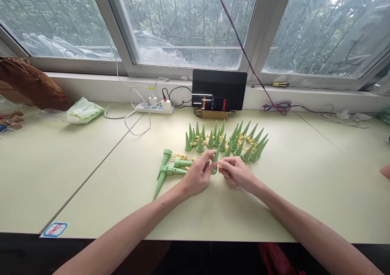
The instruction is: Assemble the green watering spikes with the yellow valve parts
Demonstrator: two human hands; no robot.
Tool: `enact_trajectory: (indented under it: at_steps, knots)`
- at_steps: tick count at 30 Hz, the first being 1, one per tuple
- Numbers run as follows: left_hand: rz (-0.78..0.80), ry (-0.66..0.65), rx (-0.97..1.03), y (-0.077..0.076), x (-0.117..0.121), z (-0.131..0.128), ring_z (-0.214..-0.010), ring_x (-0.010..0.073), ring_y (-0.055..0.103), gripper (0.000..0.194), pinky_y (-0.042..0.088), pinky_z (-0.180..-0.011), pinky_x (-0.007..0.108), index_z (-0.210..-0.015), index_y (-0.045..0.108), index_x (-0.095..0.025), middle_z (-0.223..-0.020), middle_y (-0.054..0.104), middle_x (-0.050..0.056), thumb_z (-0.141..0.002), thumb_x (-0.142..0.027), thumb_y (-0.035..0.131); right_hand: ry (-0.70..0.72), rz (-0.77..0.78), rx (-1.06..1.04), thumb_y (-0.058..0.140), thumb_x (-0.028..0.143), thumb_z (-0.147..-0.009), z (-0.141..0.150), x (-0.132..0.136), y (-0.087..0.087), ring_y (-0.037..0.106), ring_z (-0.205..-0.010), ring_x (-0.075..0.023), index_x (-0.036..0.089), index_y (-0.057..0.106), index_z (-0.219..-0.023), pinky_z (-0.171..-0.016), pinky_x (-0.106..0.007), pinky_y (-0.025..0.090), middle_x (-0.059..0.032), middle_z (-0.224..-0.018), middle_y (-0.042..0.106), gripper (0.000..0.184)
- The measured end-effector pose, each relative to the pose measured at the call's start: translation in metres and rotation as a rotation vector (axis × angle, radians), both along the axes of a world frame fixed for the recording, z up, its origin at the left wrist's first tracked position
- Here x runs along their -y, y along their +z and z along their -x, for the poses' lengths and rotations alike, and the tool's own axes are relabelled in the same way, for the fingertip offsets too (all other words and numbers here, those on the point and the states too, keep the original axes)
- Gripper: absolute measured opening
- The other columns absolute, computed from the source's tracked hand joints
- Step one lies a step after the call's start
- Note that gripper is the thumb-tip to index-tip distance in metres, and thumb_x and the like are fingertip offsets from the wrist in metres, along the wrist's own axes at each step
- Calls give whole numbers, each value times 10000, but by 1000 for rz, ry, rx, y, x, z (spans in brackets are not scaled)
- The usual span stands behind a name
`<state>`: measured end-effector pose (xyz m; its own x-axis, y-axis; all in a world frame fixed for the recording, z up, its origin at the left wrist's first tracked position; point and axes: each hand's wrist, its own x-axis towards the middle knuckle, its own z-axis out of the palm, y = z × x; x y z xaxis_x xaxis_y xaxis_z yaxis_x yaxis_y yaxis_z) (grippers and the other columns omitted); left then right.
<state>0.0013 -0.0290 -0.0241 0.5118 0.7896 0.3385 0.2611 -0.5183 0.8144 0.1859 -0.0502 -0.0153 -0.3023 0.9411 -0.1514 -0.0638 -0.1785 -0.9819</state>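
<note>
1 smooth green cone (216,158) in L hand (198,173), prob. plastic; R hand (237,172) touching.

You hold a tapered green plastic spike (216,156), tilted point-up, in front of the black screen (219,84), a small yellow fitting (219,165) beside its lower part; nearer that screen, matching spikes (211,139) stand point-up among yellow pieces (243,137).

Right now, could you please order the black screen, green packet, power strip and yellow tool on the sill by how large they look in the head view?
Largest to smallest:
1. Black screen
2. Green packet
3. Power strip
4. Yellow tool
</note>
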Motion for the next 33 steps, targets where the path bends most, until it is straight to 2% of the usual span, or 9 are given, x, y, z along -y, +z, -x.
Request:
enact_trajectory:
  at_steps: [4, 13, 16, 22, 27, 33]
  knots:
    - [134, 7, 116, 2, -2, -2, -610, 80, 419, 251, 342, -548, 225, -1229, 459, -225, -934, 540, 15, -999, -326, 459, 6, -67, -8, 618, 494, -904, 3, 0, 2, 369, -292, -59, 174, 555, -681, -301, -195, 252, 80, -464, 440, 396]
    - [388, -1, 240, 13, 2, -6, -626, 86, 450, 327, 372, -491, 188, -1213, 490, -225, -890, 536, 13, -953, -417, 533, 11, -188, 51, 587, 453, -938, 1, 4, 1, 344, -327, -64, 175, 578, -744, -361, -213, 264, 73, -470, 448, 339]
    - [468, -7, 264, 19, 4, -6, -608, 81, 418, 373, 375, -467, 180, -1220, 498, -226, -906, 538, 16, -934, -460, 553, -21, -240, 109, 578, 449, -942, 2, 5, 1, 336, -355, -72, 178, 577, -753, -375, -222, 264, 70, -473, 436, 331]
    - [619, -37, 330, 24, 4, -6, -571, 63, 317, 406, 276, -424, 158, -1189, 530, -234, -892, 515, 5, -892, -499, 610, -68, -446, 308, 558, 417, -954, 1, 6, 0, 382, -479, -98, 174, 585, -755, -460, -242, 306, 36, -566, 460, 315]
    - [654, -35, 324, 24, 3, -5, -559, 51, 297, 405, 273, -424, 158, -1188, 535, -217, -943, 550, 37, -895, -489, 604, -83, -535, 409, 532, 419, -961, 0, 7, 1, 370, -531, -115, 181, 576, -740, -496, -258, 296, 22, -600, 463, 328]
    - [615, -10, 284, 22, 2, -6, -499, 34, 286, 396, 274, -401, 169, -1205, 535, -198, -891, 558, 24, -917, -467, 573, -103, -578, 468, 510, 449, -963, 1, 6, -1, 363, -542, -124, 181, 588, -746, -502, -265, 292, 13, -597, 454, 354]
